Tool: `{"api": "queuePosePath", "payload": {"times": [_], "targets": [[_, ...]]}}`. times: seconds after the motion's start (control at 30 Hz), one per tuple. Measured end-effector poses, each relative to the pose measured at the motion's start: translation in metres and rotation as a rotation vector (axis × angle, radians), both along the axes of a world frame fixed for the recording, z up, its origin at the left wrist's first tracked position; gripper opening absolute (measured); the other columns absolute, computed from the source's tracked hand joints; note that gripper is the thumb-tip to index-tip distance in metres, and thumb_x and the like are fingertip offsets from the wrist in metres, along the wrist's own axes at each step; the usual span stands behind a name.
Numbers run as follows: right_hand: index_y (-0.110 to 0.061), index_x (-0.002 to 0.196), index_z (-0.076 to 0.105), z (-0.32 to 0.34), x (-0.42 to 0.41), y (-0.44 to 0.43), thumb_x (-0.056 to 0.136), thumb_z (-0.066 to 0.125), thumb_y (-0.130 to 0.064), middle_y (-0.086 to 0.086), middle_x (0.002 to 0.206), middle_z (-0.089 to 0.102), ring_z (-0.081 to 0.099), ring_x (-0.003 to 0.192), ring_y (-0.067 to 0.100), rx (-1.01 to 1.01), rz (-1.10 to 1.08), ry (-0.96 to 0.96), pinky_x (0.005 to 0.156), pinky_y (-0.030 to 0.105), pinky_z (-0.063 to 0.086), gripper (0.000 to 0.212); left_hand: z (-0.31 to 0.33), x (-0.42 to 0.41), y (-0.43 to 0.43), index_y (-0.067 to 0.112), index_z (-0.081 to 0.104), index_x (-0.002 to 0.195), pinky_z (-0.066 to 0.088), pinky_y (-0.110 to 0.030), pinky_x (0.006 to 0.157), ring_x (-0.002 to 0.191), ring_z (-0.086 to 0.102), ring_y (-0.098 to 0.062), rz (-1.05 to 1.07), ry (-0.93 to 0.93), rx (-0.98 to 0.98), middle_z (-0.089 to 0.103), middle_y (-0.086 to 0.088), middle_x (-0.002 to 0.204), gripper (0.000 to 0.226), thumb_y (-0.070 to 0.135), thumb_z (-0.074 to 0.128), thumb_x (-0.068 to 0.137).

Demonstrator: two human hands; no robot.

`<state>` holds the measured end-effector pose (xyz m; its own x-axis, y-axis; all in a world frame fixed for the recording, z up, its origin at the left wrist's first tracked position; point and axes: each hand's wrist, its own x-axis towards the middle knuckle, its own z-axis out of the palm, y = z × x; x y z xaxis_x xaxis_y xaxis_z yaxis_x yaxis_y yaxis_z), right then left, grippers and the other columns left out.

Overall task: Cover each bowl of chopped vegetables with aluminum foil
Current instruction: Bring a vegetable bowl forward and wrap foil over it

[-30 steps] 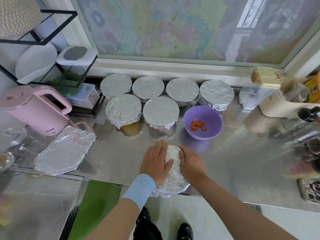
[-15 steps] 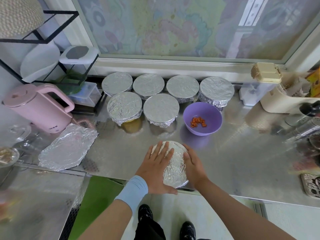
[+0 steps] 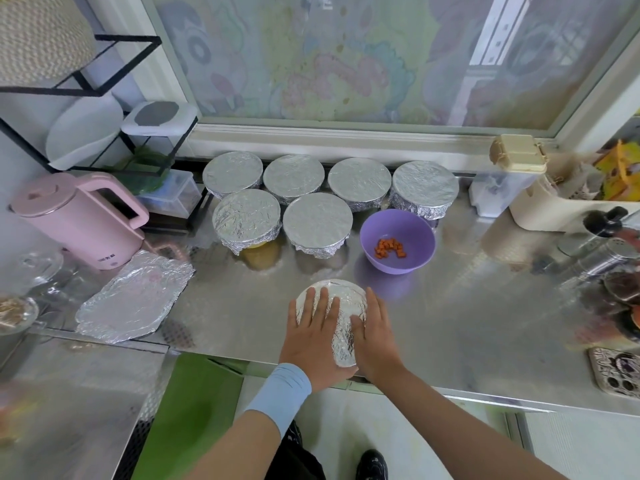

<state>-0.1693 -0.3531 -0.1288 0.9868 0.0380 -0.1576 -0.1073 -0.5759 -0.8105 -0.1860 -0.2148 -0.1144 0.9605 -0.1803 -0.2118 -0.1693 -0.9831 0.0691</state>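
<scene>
A foil-wrapped bowl [image 3: 346, 299], crinkled and silvery with no rim left showing, is set at the near edge of the steel surface [image 3: 485, 323]. The left hand [image 3: 313, 336] is laid flat on its top with fingers straight and spread. The right hand [image 3: 375, 336] is pressed flat against its right side, and nothing is gripped.

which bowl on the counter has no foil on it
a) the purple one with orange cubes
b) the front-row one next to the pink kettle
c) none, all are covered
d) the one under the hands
a: the purple bowl sits open with its orange cubes in plain sight, while the bowl under the hands is wrapped in foil.
</scene>
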Motion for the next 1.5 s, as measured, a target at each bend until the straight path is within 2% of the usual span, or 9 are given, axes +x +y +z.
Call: {"api": "queuePosePath", "payload": {"times": [0.17,0.27,0.4,0.57,0.7,1.1,1.27,1.37,1.5], "targets": [[-0.017,0.153,0.020,0.003,0.005,-0.001,0.101,0.044,-0.024,-0.002,0.154,0.025,0.036,0.137,0.017,0.032,0.027,-0.019,0.104,0.019,0.026,0.058,0.000,-0.001,-0.003,0.012,0.006,0.156,-0.004,-0.062,0.116,0.149,-0.016,-0.032,0.041,0.047,0.008,-0.008,-0.013,0.163,0.123,0.089,0.037,0.065],[-0.013,0.154,0.016,0.002,0.007,-0.005,0.100,0.039,-0.038,0.004,0.160,0.014,0.020,0.147,0.021,-0.135,0.109,-0.070,0.117,0.032,0.023,0.064,0.005,-0.003,0.001,0.015,-0.015,0.154,-0.013,-0.058,0.116,0.143,-0.034,-0.026,0.022,0.058,-0.031,-0.030,-0.009,0.158,0.132,0.090,0.041,0.060],[-0.011,0.155,0.013,0.003,0.002,-0.016,0.087,0.040,-0.069,0.008,0.163,-0.002,-0.007,0.150,0.022,-0.390,0.399,-0.327,0.122,0.043,0.004,0.094,0.018,-0.005,0.025,0.018,-0.021,0.152,-0.018,-0.042,0.118,0.139,-0.040,-0.016,-0.023,0.044,-0.147,-0.038,-0.002,0.154,0.136,0.081,0.058,0.063],[-0.003,0.154,0.013,0.001,0.001,-0.024,0.069,0.050,-0.088,0.013,0.163,0.001,-0.004,0.151,0.026,-0.488,0.602,-0.380,0.120,0.046,0.005,0.126,0.010,-0.003,0.039,0.015,-0.021,0.152,-0.008,-0.033,0.121,0.144,-0.031,-0.016,0.035,0.096,-0.200,-0.029,-0.003,0.159,0.141,0.083,0.063,0.062],[0.001,0.152,0.020,0.000,0.009,-0.025,0.067,0.047,-0.092,0.014,0.162,0.012,0.005,0.151,0.027,-0.508,0.638,-0.364,0.119,0.048,0.013,0.129,0.006,-0.003,0.036,0.015,-0.017,0.153,-0.003,-0.034,0.121,0.146,-0.025,-0.018,0.102,0.103,-0.263,-0.027,-0.002,0.159,0.137,0.074,0.070,0.064],[-0.003,0.154,0.006,-0.001,0.021,-0.034,0.068,0.051,-0.085,0.010,0.163,-0.003,-0.011,0.150,0.023,-0.617,0.686,-0.360,0.120,0.044,0.010,0.128,0.005,0.003,0.041,0.023,-0.021,0.151,0.012,-0.039,0.121,0.148,-0.006,-0.019,0.109,0.072,-0.313,-0.017,0.005,0.160,0.143,0.065,0.081,0.058],[-0.013,0.153,-0.015,0.008,0.026,-0.037,0.059,0.047,-0.092,0.002,0.159,-0.025,-0.029,0.145,0.017,-0.608,0.728,-0.300,0.120,0.038,-0.010,0.137,0.013,0.006,0.049,0.032,-0.034,0.144,0.003,-0.041,0.122,0.147,-0.022,-0.020,0.053,0.166,-0.245,-0.029,0.007,0.157,0.152,0.062,0.084,0.054],[-0.018,0.155,-0.010,0.021,0.033,-0.036,0.082,0.044,-0.076,-0.005,0.158,-0.024,-0.026,0.145,0.013,-0.521,0.654,-0.236,0.120,0.034,-0.008,0.107,0.037,0.020,0.053,0.029,-0.017,0.153,0.001,-0.040,0.121,0.147,-0.022,-0.016,0.086,0.226,-0.347,-0.022,0.009,0.160,0.123,0.064,0.070,0.073],[-0.017,0.152,0.028,0.023,0.049,-0.021,0.100,0.045,-0.026,-0.002,0.157,0.029,0.027,0.144,0.018,-0.363,0.391,-0.165,0.117,0.033,0.023,0.056,0.046,0.048,0.040,0.024,0.025,0.154,0.014,-0.031,0.120,0.148,0.013,-0.012,0.185,-0.004,-0.548,0.021,0.006,0.161,0.056,0.041,0.040,0.103]]}}
